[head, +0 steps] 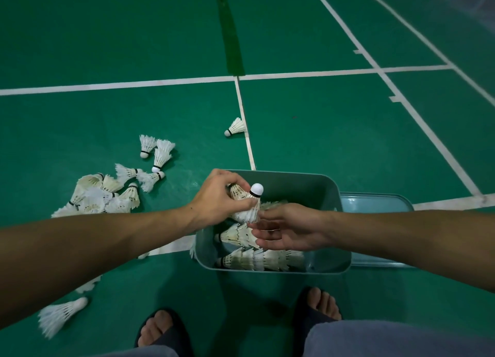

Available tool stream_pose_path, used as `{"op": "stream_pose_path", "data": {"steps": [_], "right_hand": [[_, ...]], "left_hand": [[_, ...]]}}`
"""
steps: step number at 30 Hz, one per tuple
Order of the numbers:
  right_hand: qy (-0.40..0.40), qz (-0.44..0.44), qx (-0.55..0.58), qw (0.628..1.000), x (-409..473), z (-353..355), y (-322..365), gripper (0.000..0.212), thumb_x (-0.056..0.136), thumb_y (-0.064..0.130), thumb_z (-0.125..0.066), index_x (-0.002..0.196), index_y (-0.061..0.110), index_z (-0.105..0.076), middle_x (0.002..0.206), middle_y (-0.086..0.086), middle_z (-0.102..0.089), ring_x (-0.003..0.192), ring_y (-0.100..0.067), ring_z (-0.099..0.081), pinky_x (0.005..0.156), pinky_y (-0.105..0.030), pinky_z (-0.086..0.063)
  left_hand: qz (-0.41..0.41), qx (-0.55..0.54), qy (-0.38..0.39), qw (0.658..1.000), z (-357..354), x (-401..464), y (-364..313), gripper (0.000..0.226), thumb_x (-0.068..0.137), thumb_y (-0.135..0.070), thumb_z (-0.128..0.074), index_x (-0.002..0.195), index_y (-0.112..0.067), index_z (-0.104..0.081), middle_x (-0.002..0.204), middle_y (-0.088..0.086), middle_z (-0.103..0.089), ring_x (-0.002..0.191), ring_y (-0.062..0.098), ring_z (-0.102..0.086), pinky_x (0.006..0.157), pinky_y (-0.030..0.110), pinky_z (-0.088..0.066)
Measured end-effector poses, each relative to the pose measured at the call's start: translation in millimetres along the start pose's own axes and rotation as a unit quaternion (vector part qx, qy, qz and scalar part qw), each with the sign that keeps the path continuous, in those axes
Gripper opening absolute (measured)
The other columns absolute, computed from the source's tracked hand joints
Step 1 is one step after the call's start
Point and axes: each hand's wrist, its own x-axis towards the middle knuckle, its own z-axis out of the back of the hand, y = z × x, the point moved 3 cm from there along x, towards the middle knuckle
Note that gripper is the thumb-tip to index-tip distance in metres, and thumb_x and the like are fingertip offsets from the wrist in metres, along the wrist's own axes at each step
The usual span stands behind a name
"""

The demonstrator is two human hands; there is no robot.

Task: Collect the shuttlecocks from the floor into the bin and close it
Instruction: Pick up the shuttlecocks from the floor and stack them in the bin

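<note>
A grey-green bin (316,185) stands on the green court floor in front of my feet, with rows of stacked white shuttlecocks (257,259) lying inside. Over the bin's left side, my left hand (217,202) grips a few shuttlecocks (250,205), one with its white cork pointing up. My right hand (289,229) hovers just beneath them above the bin, palm turned up, fingers relaxed and holding nothing. A pile of several shuttlecocks (107,194) lies on the floor to the left.
The bin's lid (375,204) lies flat on the floor behind and right of the bin. A single shuttlecock (235,127) rests near the white centre line farther out; another (60,315) lies at the lower left. My sandalled feet (160,330) stand close to the bin.
</note>
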Motion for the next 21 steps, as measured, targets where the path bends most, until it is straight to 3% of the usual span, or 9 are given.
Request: {"op": "stream_pose_path", "data": {"steps": [2,4,7,10,12,14,16,21], "right_hand": [[-0.001,0.013,0.014,1.0,0,5,1,0.01,0.099,0.018,-0.067,0.104,0.01,-0.062,0.098,-0.009,-0.072,0.09,-0.019,-0.068,0.101,-0.043,-0.056],[0.024,0.025,0.012,0.999,-2,11,4,0.009,0.098,0.018,-0.068,0.101,0.01,-0.063,0.097,-0.007,-0.068,0.089,-0.017,-0.065,0.105,-0.043,-0.053],[0.049,0.035,-0.015,0.998,-5,21,14,0.008,0.099,0.019,-0.067,0.101,0.011,-0.067,0.099,-0.005,-0.066,0.092,-0.015,-0.063,0.105,-0.043,-0.051],[-0.006,0.045,-0.056,0.997,-4,37,22,0.01,0.096,0.021,-0.072,0.099,0.012,-0.068,0.096,-0.006,-0.068,0.094,-0.018,-0.064,0.101,-0.042,-0.054],[-0.08,0.05,-0.143,0.985,-1,43,20,0.012,0.094,0.019,-0.072,0.096,0.008,-0.067,0.08,-0.006,-0.065,0.082,-0.017,-0.066,0.089,-0.039,-0.058],[-0.146,0.07,-0.302,0.939,6,43,14,0.013,0.094,0.014,-0.071,0.089,0.001,-0.068,0.063,-0.003,-0.062,0.062,-0.014,-0.064,0.07,-0.035,-0.057],[-0.175,0.099,-0.455,0.868,17,32,4,0.017,0.091,0.013,-0.075,0.083,-0.003,-0.072,0.061,-0.001,-0.066,0.054,-0.011,-0.062,0.06,-0.033,-0.056],[-0.201,0.155,-0.611,0.75,55,-7,-7,0.014,0.081,0.021,-0.083,0.09,0.011,-0.078,0.079,0.002,-0.074,0.068,-0.011,-0.069,0.065,-0.027,-0.057]], "left_hand": [[0.0,-0.012,0.002,1.0,5,3,0,0.033,0.071,-0.052,-0.092,0.095,-0.039,-0.073,0.123,-0.005,-0.051,0.091,0.015,-0.055,0.086,0.037,-0.054],[0.0,-0.015,0.002,1.0,11,5,-2,0.035,0.068,-0.052,-0.092,0.095,-0.039,-0.074,0.12,-0.01,-0.052,0.1,0.017,-0.058,0.092,0.039,-0.055],[-0.027,0.02,-0.024,0.999,21,9,-4,0.029,0.073,-0.044,-0.091,0.093,-0.032,-0.076,0.111,-0.011,-0.062,0.095,0.005,-0.056,0.089,0.039,-0.054],[-0.028,0.06,-0.077,0.995,35,14,-1,0.012,0.086,-0.036,-0.083,0.091,-0.032,-0.073,0.117,-0.002,-0.066,0.107,0.01,-0.055,0.102,0.048,-0.051],[-0.012,0.074,-0.096,0.993,42,17,2,0.01,0.091,-0.034,-0.078,0.096,-0.034,-0.069,0.125,0.004,-0.062,0.116,0.017,-0.051,0.108,0.053,-0.047],[-0.006,0.069,-0.098,0.993,46,19,1,0.022,0.091,-0.031,-0.077,0.111,-0.03,-0.067,0.127,0.004,-0.06,0.106,0.017,-0.053,0.105,0.053,-0.05],[-0.003,0.055,-0.094,0.994,44,18,-2,0.037,0.09,-0.029,-0.08,0.122,-0.024,-0.062,0.118,0.001,-0.061,0.093,0.016,-0.054,0.095,0.044,-0.053],[0.002,0.047,-0.078,0.996,36,14,1,0.037,0.087,-0.029,-0.084,0.118,-0.02,-0.064,0.096,-0.005,-0.065,0.075,0.01,-0.057,0.067,0.023,-0.045]]}}
